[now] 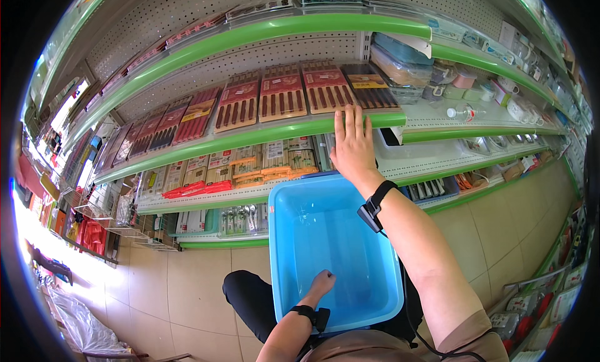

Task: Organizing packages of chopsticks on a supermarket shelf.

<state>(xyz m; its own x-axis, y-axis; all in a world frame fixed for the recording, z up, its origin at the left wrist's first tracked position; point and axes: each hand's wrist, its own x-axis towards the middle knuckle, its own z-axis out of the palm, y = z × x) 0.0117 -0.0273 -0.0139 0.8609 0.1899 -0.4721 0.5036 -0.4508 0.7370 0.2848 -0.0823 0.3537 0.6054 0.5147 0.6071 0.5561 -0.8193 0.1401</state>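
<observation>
A light blue plastic bin (pixel 342 249) rests in front of my body, its inside bare apart from my left hand. My left hand (pixel 323 282) is over the inside of the bin, its fingers curled; nothing shows in it. My right hand (pixel 352 142) lies palm down with fingers stretched at the green edge of a shelf (pixel 300 126), holding nothing visible. Its fingertips reach the front of a red pack of dark chopsticks (pixel 328 88). A black pack of chopsticks (pixel 370 86) stands just to the right, and more red packs (pixel 282 92) line the shelf leftwards.
Bagged wooden sticks (pixel 218 167) fill the shelf below. To the right are plastic food containers (pixel 403 67), a clear bottle (pixel 464 112) and white cups (pixel 520 111). Wire baskets (pixel 108 216) stand at the left, and another stocked rack (pixel 539 306) is at the lower right.
</observation>
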